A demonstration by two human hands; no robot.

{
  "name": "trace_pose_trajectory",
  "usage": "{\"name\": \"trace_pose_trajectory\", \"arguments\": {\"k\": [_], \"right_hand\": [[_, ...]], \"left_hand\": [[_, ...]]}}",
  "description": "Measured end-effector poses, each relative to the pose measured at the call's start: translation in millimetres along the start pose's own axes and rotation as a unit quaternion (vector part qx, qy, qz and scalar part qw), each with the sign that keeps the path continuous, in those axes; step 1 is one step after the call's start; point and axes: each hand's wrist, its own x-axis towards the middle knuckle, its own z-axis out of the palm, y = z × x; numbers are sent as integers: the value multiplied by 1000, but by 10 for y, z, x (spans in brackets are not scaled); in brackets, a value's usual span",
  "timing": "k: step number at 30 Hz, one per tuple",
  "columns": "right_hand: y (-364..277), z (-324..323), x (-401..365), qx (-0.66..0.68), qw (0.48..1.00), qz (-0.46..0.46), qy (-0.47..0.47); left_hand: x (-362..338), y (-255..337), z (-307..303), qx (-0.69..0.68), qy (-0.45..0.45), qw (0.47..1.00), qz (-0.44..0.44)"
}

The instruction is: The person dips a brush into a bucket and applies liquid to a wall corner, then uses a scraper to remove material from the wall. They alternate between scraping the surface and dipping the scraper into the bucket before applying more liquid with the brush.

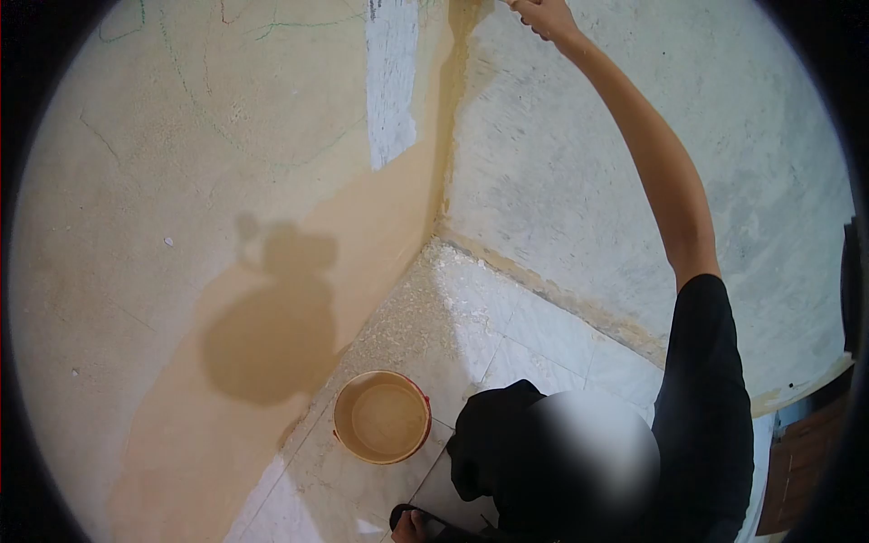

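Observation:
My right hand (544,18) is raised at the top edge, close to the corner where two walls meet. Its fingers are closed on something pale that the frame's edge mostly cuts off, so I cannot make it out. The bare arm runs down to a black sleeve on the right. Below the hand is a grey, rough wall (579,172); to its left, a beige wall (262,118) bears a pale vertical strip (390,90) and faint scribbles. My left hand does not show.
A bucket (383,417) with cloudy liquid stands on the tiled floor (534,355) near the beige wall. Crumbs of debris lie by the corner. A foot in a dark sandal (412,523) is at the bottom edge. Something brown (804,462) shows at the far right.

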Motion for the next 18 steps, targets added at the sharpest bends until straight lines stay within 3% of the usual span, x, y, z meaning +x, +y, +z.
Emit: {"name": "trace_pose_trajectory", "arguments": {"k": [1, 3, 4, 5, 6, 7, 9, 10, 12, 13, 15, 18], "right_hand": [[46, 91, -22, 2, 1000, -1, 2], [119, 322, -69, 33, 972, -138, 186], [166, 471, -50, 84, 956, -180, 217], [198, 572, -105, 81, 956, -178, 219], [249, 677, -197, 182, 971, -97, 120], [261, 791, -279, 278, 960, -17, 19], [278, 1118, -549, 246, 967, 27, 55], [357, 1254, -722, 258, 964, 38, 60], [536, 1500, -1081, 276, 957, 67, 63], [647, 1617, -1297, 280, 954, 88, 58], [897, 1799, -1651, 255, 961, 104, 18], [1267, 1978, -2026, 173, 980, 90, 32]], "left_hand": [[7, -54, 20, 0, 3, 1000, 1], [-55, -251, 93, 52, -15, 998, 10], [-112, -282, 148, 53, -17, 998, 11], [-173, -261, 231, -44, 42, 998, -29], [-244, -252, 295, -140, 99, 983, -71], [-194, -108, 301, -141, 98, 983, -70], [-76, 303, 89, 47, 202, 971, 120], [-96, 319, 47, 49, 202, 971, 118], [-65, 303, -27, -43, 118, 992, 6], [-104, 296, -39, -39, 115, 993, 5], [-128, 294, 90, -165, 137, 971, -111], [-180, -119, 184, -143, 75, 983, -88]]}}
